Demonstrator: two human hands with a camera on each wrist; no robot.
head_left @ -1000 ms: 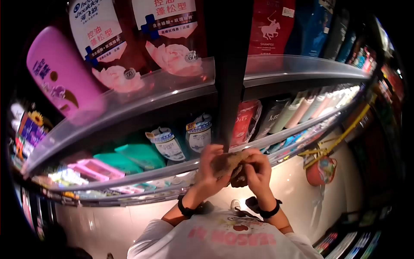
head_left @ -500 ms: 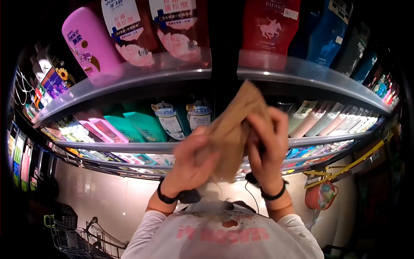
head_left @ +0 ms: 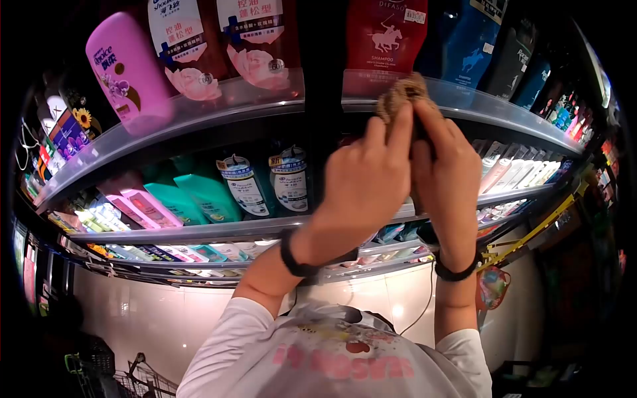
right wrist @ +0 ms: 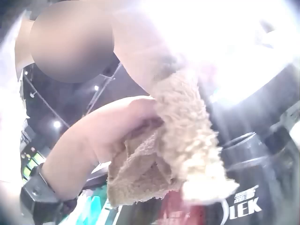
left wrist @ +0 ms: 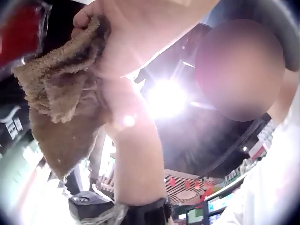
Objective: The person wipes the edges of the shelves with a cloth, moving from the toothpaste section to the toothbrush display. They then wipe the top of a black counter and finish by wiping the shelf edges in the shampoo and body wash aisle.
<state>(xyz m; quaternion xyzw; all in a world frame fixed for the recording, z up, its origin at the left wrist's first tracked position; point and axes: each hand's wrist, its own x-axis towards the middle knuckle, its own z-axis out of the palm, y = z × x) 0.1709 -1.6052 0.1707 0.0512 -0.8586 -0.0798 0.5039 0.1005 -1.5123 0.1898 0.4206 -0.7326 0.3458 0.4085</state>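
A brown, rough-textured cloth (head_left: 401, 96) is bunched between the two hands, in front of the upper shelf by the red shampoo bottle (head_left: 385, 40). My left hand (head_left: 365, 179) grips it from the left, and my right hand (head_left: 448, 179) pinches it from the right, the two side by side. In the left wrist view the cloth (left wrist: 65, 103) hangs in folds with a pointed lower corner. The right wrist view shows its fluffy side (right wrist: 187, 136) close up, with a folded part behind. Some fingertips are hidden by the cloth.
A clear shelf lip (head_left: 219, 113) runs across below large bottles, including a pink bottle (head_left: 126, 73). Green bottles (head_left: 206, 192) and others fill the shelf beneath. A yellow bar (head_left: 551, 222) and a reddish bag (head_left: 492, 286) are at right; a cart (head_left: 136, 378) stands lower left.
Both hands have risen toward the upper shelf and moved right, closer together. The cloth, spread out half a second ago, is now bunched at the fingertips.
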